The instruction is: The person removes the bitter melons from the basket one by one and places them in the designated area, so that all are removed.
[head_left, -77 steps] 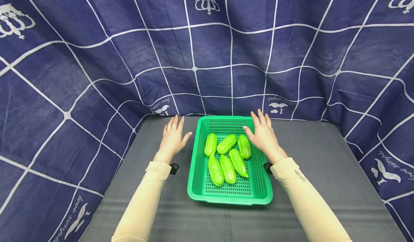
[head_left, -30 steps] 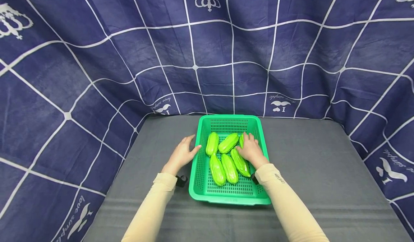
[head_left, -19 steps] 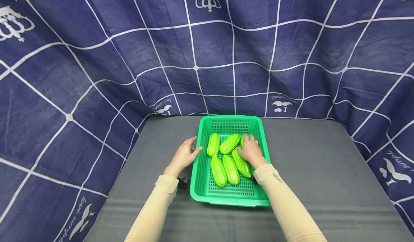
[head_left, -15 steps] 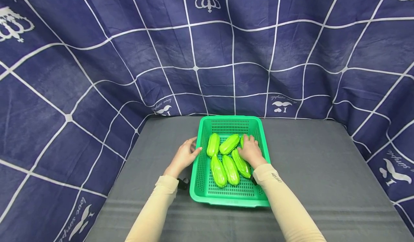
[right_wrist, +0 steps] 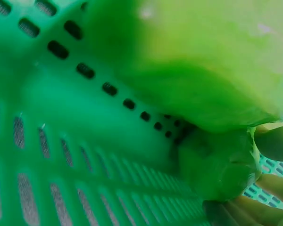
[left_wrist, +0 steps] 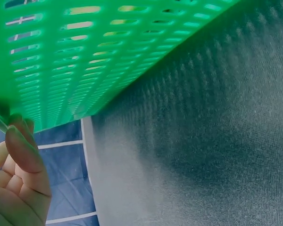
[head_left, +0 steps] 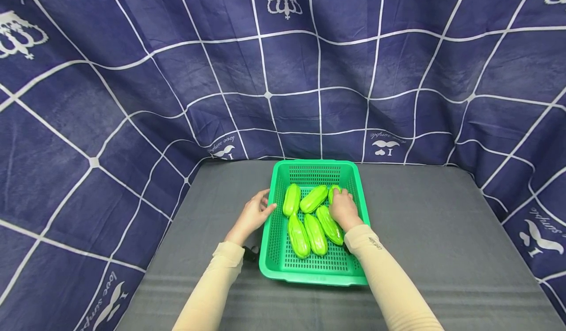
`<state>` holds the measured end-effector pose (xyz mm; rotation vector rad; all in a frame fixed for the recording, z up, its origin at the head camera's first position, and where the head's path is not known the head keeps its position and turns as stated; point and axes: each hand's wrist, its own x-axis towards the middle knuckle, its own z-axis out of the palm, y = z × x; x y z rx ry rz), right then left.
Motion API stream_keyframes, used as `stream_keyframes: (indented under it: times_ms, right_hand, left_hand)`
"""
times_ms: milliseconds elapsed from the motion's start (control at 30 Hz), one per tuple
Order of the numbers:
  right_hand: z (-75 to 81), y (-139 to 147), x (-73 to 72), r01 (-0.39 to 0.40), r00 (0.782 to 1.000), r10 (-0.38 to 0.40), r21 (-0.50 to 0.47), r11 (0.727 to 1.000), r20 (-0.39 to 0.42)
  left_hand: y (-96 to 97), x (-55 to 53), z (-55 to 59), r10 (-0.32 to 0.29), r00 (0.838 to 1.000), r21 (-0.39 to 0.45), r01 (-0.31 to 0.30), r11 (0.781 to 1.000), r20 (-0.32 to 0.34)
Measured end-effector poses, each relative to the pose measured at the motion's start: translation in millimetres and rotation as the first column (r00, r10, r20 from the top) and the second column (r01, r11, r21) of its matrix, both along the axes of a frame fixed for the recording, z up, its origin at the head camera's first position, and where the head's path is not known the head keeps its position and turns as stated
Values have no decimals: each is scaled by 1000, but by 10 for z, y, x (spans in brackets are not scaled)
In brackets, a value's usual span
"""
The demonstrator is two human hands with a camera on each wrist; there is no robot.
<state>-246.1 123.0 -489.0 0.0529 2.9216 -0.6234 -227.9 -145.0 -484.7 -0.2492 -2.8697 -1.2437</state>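
Note:
A green perforated plastic basket (head_left: 314, 278) holds several shiny, light green ridged gourds (head_left: 298, 236). My left hand (head_left: 252, 216) pinches the basket's left rim, with the thumb over the edge and the fingers outside, as the left wrist view also shows. My right hand (head_left: 345, 209) reaches inside and grips the gourd (head_left: 332, 191) at the back right, covering most of it. In the right wrist view the fingers (right_wrist: 273, 186) curl around the end of this gourd (right_wrist: 217, 165), low by the basket wall. Another gourd (right_wrist: 212, 61) fills the upper part of that view.
The basket stands on a table under a dark grey cloth (head_left: 424, 223). Behind and at both sides hangs a navy curtain (head_left: 221, 66) with white grid lines. A black wrist camera (head_left: 251, 253) sits below the left hand, close to the basket's outer wall.
Both hands have come in from above and beside the basket, the left onto its rim, the right down onto the back right gourd. Lately the right fingers have drawn in around it.

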Motion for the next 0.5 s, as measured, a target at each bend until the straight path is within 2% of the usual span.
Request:
stream_keyframes:
  times_ms: [267, 500]
  right_hand:
    - [-23, -33, 9, 5, 999, -3, 26, 1000, -44]
    - [-43, -43, 11, 7, 995, -6, 11, 1000, -104]
  left_hand:
    - [16, 28, 22, 8, 1000, 14, -9, 1000, 22]
    - [33, 29, 34, 19, 999, 23, -20, 1000, 38]
